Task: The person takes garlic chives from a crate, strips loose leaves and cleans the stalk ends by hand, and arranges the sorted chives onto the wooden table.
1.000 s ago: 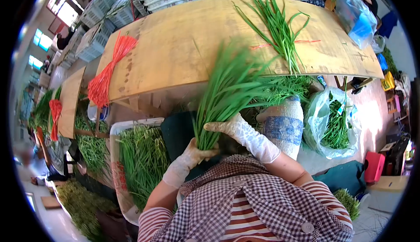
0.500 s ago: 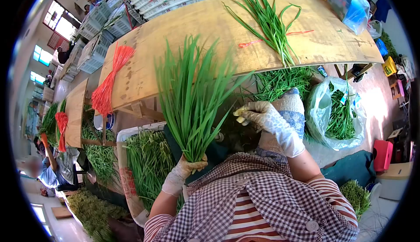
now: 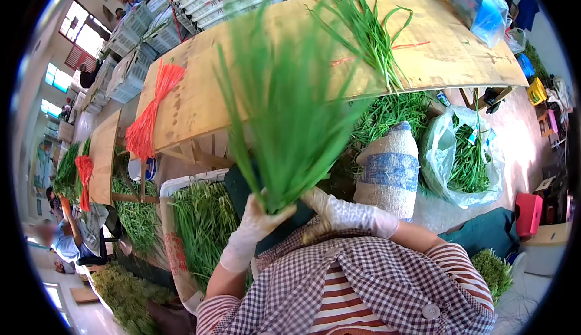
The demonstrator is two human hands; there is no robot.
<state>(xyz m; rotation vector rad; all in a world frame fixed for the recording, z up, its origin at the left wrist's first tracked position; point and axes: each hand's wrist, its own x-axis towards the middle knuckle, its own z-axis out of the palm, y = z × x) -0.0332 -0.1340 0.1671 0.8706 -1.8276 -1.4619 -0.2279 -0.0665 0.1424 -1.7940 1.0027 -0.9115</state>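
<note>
- So, biggest change: the white-gloved right hand (image 3: 327, 211) was off by itself half a second ago, and now it's back at the base of the long, flat-leaved green bundle (image 3: 290, 117).
- Its fingers are half hidden and blurry there (annoying, I know), so I can't tell if it's gripping or just resting against the stems.
- Meanwhile the white-gloved left hand (image 3: 261, 217) is the solid one, clamped around the lower stems, same as before.
- Bundle's held upright in front of the person's chest, leaves fanning up across the view of the yellowish wooden tabletop (image 3: 209, 102). Those leaves are way smearier than half a second ago, so I'd say it's being shaken or swung.
- What that means for the work, my read: it's back to two-handed handling, with the bunch not yet laid down.
- Over on the tabletop, the smaller loose green bunch (image 3: 376, 41) hasn't budged, lying across a thin red plastic strip (image 3: 413, 45) with no knot that I can see.
</note>
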